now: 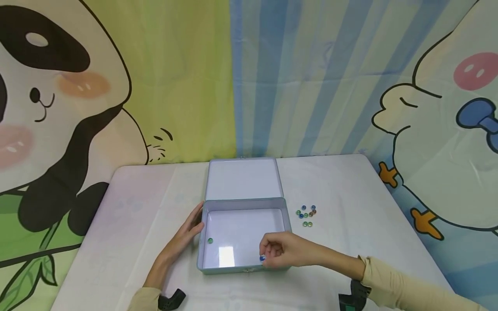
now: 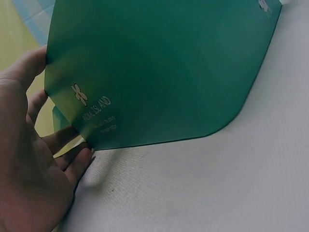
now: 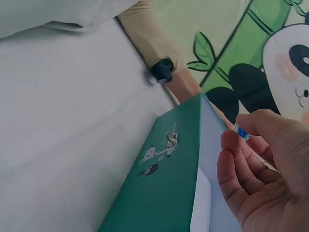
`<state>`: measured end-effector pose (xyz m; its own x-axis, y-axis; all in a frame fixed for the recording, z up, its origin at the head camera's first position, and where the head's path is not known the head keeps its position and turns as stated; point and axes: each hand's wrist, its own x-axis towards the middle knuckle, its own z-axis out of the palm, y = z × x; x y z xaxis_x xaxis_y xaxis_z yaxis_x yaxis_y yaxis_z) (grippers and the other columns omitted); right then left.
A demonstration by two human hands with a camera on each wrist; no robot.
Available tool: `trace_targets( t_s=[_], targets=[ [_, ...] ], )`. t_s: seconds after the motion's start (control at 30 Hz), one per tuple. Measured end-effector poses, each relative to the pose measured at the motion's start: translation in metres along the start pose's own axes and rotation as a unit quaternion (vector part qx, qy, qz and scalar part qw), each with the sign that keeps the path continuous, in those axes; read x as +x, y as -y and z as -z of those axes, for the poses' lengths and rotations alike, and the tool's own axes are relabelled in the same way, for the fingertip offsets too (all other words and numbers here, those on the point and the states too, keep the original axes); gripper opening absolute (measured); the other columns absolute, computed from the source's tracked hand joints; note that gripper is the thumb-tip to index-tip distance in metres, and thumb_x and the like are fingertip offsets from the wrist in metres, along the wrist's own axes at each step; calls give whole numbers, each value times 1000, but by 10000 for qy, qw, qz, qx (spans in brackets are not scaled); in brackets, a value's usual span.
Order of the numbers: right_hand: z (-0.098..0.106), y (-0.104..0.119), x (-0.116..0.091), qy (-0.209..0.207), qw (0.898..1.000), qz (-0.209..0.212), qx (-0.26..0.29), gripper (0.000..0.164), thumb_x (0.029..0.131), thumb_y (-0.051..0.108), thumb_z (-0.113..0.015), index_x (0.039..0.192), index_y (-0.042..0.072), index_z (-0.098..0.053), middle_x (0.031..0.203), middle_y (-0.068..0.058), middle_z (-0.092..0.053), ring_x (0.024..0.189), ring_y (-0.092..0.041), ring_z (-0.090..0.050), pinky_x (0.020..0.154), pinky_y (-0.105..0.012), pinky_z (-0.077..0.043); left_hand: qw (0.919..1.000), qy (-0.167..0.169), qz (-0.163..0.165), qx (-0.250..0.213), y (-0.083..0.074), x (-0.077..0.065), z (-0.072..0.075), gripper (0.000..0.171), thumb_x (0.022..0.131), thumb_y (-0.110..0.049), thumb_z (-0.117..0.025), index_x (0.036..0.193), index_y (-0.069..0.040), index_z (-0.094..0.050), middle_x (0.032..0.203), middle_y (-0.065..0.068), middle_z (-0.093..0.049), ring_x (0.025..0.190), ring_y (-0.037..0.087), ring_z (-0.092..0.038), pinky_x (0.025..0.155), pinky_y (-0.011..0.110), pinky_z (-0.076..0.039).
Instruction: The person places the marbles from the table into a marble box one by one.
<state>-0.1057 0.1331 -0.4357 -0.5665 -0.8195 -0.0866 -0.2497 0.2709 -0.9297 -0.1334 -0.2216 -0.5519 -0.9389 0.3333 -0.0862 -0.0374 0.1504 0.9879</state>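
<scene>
A green metal box (image 1: 225,271) with a pale inside lies on the table, its hinged lid (image 1: 243,179) folded back. Over the box's front right corner, my right hand (image 1: 288,249) pinches a blue marble (image 1: 262,258) between thumb and fingers; the same marble (image 3: 243,133) shows in the right wrist view. My left hand (image 1: 183,237) rests against the box's left side, fingers along the wall, thumb at the rim. Inside the box, near its left wall, sits one green marble (image 1: 210,240). Printed lettering marks the box's green outside (image 2: 159,72) in the left wrist view.
Several blue, green and brown marbles (image 1: 306,215) lie loose on the white-covered table (image 1: 350,194), right of the box. Behind the table hangs a cartoon-printed curtain (image 1: 186,86). Dark straps with devices (image 1: 354,296) sit on both wrists.
</scene>
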Motion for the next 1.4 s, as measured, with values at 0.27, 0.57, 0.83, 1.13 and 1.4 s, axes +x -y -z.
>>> trace_targets(
  t_s=[0.27,0.57,0.83,1.13,1.4],
  targets=[
    [12,7,67,597,9923,-181,-1069,12,87,9,-69,97,6,-62,77,4,-60,65,4,-51,59,-11,-47,10000,8,-16,18,-2,-1,2,61,103,-24,-44,153,-43,-15,165,5,-11,153,33,-5,117,67,-4],
    [24,-12,145,889,9569,-235,-2756,11,88,12,-70,95,7,-62,79,2,-65,66,1,-52,78,-21,-43,10000,77,3,-30,-1,-1,-1,61,103,-23,-42,154,-41,-14,165,8,-9,152,35,-3,116,69,-5],
    [0,-39,193,1050,9453,-305,-3073,13,89,17,-71,95,9,-62,83,4,-65,69,1,-53,64,-9,-46,9998,160,-14,-86,-1,-1,1,61,104,-25,-41,154,-40,-12,165,11,-7,152,37,-4,117,68,-5],
    [-10,-43,203,938,9430,-215,-3185,13,88,16,-72,94,8,-63,85,2,-66,70,1,-53,65,-6,-43,9999,105,44,-114,-2,-1,1,61,103,-25,-42,154,-40,-13,165,8,-7,152,36,-2,117,68,-2],
    [-11,-41,201,819,9407,-352,-3275,15,87,16,-73,94,7,-64,85,2,-66,70,2,-52,64,-6,-42,9998,147,-37,-89,-1,0,1,61,103,-26,-42,154,-41,-12,165,9,-6,152,38,-3,116,69,-4]
  ],
)
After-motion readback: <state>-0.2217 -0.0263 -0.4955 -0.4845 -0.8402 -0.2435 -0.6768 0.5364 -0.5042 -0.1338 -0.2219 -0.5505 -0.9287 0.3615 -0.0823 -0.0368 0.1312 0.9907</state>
